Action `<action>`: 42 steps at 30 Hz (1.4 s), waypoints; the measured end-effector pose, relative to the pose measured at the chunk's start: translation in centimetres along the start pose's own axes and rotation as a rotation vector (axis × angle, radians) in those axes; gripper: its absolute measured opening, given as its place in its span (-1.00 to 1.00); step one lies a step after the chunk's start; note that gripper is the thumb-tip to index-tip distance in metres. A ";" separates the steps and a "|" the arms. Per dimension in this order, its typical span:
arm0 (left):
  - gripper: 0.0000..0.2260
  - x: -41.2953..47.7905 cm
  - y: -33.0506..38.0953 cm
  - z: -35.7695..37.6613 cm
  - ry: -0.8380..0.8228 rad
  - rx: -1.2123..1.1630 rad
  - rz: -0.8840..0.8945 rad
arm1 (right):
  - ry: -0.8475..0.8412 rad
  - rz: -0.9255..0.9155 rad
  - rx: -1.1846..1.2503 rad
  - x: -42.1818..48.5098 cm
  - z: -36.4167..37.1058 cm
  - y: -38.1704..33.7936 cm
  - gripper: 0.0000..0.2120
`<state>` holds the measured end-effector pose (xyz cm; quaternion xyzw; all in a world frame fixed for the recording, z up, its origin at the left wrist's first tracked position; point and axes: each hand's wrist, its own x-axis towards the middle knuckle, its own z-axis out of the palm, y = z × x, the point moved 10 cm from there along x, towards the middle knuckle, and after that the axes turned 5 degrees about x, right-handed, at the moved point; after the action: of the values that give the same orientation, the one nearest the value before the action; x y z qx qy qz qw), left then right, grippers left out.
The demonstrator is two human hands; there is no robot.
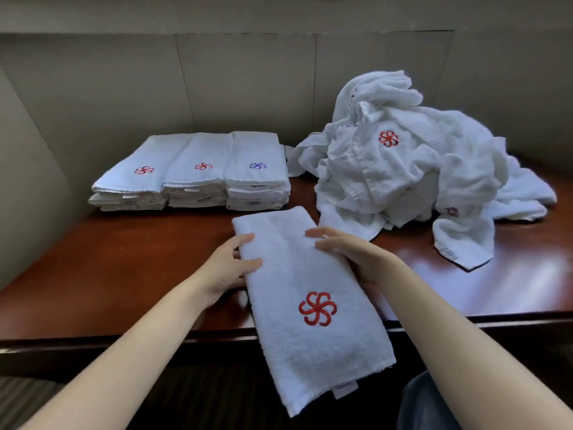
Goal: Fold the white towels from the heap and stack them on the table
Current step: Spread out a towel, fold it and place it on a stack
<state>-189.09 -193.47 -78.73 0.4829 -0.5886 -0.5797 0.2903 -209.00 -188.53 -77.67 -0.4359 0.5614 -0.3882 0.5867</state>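
Note:
A folded white towel with a red flower emblem lies long and narrow in front of me, its near end hanging over the table's front edge. My left hand grips its left edge, thumb on top. My right hand holds its right edge, fingers over the cloth. At the back right sits the loose heap of white towels. Three stacks of folded towels stand side by side at the back left, two topped with red emblems, one with blue.
The reddish-brown wooden table stands against grey walls at the back and left. A towel from the heap trails forward at the right. Bare table surface shows at the left and at the right front.

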 end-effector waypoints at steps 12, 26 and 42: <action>-0.50 -1.8 6.7 -7.3 -0.043 -0.033 0.145 | -0.111 -0.244 0.066 1.3 5.8 -5.7 -0.37; -0.61 10.8 22.6 -33.7 0.477 0.001 0.310 | -0.074 -0.454 0.173 25.0 16.6 -31.0 -0.32; -0.69 19.9 6.5 -38.6 0.432 0.286 -0.122 | 0.196 -0.288 -0.149 43.2 19.0 -22.5 -0.68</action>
<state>-163.11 -227.92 -70.73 0.6661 -0.5589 -0.3905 0.3024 -186.32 -235.06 -70.42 -0.5141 0.5749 -0.4662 0.4334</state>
